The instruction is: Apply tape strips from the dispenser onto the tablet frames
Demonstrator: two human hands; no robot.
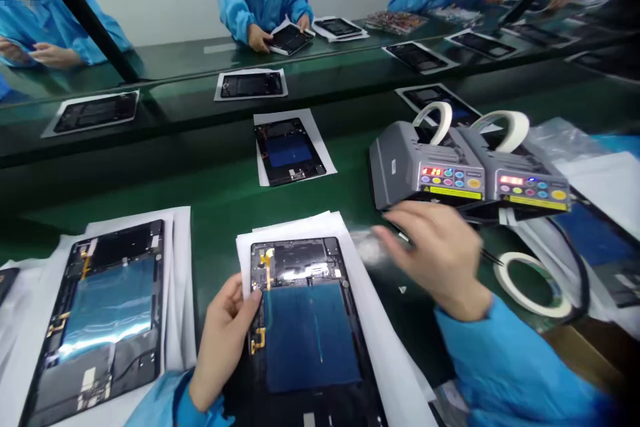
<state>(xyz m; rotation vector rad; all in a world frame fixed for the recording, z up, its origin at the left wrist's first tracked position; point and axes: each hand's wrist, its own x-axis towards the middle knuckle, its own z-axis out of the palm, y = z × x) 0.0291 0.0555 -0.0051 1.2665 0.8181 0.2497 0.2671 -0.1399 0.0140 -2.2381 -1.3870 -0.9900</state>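
An opened tablet (313, 340) with a blue-filmed battery lies on white paper sheets (370, 320) in front of me. My left hand (227, 330) grips its left edge, thumb on top and fingers curled beneath the paper. Blurred by motion, my right hand (437, 257) is raised just in front of the left-hand tape dispenser (425, 163), thumb and fingers bent. A thin dark tool (493, 257) seems to pass through this hand, showing at both sides; its kind is unclear. Another opened tablet (110, 320) rests on stacked paper at the left.
A second dispenser (525, 173) adjoins the first, and a white tape roll (533, 283) lies before it. Further back are another tablet (290, 150) and a raised shelf (175, 103) carrying several more. Co-workers in blue sit opposite; one person's hands (260, 38) hold a tablet.
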